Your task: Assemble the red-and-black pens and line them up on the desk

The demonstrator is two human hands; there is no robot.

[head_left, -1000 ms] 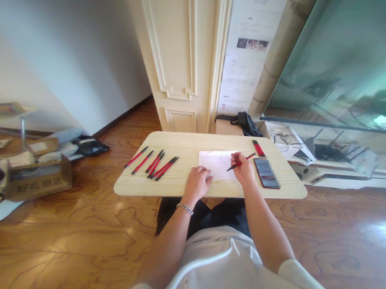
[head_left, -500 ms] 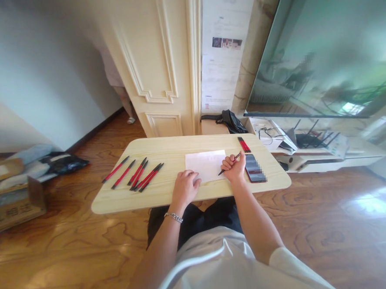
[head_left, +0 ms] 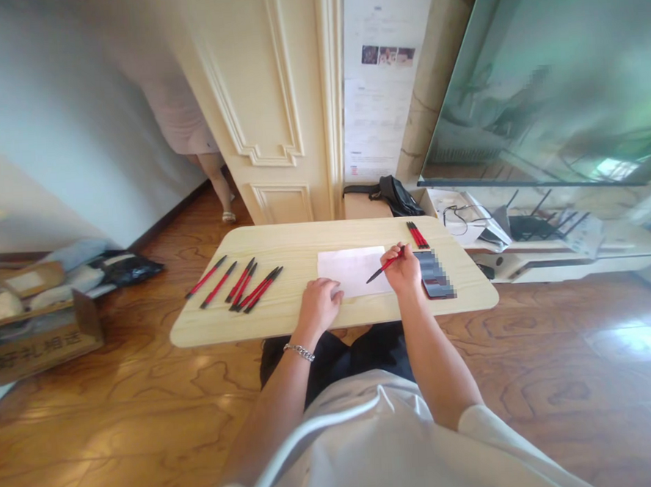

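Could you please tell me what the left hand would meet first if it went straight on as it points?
Most likely the paper: the left hand points across it from its near left side, though whether they touch is unclear.

1 open cardboard box [head_left: 39, 350], printed characters on its side, at left. 1 shiny black plastic parcel [head_left: 131, 268] near it, on the wood-grain floor [head_left: 149, 430]. 1 cream panel [head_left: 254, 71] with raised moulding. 1 person [head_left: 180, 124] in pale clothing beyond the panel's left edge (we see the upper part only as a blur). White printed sheets [head_left: 376, 123], on which we count a row of 3 small pictures [head_left: 387, 55]. 1 black bag [head_left: 397, 196] below the sheets. 1 large glossy screen [head_left: 548, 97], greenish with reflections. 1 black device [head_left: 527, 228] with upright antennas, beneath the screen.
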